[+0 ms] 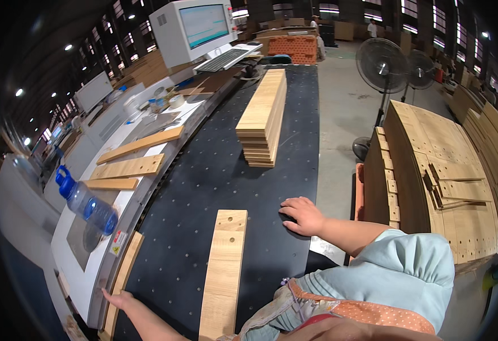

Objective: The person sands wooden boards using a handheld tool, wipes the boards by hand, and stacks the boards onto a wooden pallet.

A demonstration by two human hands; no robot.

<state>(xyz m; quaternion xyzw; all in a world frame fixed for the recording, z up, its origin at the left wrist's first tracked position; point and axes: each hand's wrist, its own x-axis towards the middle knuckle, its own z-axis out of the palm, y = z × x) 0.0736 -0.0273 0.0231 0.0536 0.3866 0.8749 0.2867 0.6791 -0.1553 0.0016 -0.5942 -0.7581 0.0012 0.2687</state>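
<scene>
My left hand (119,299) lies over a narrow wooden board (125,264) against the side of the white machine; one finger stretches out toward the machine, the others are partly hidden. Flat on the black perforated table (169,227), near its right edge, rests my right hand (303,216), fingers apart and holding nothing. Between my hands lies a light wooden board (224,273) with two holes at its far end. Farther up the table stands a neat stack of similar boards (263,113).
Several boards (130,166) and a blue water bottle (91,207) lie on the white machine (70,244) at left. Beyond are a monitor (203,25) and keyboard (223,58). At right stand a fan (382,67) and piled wooden panels (430,133). Distant people are at the back.
</scene>
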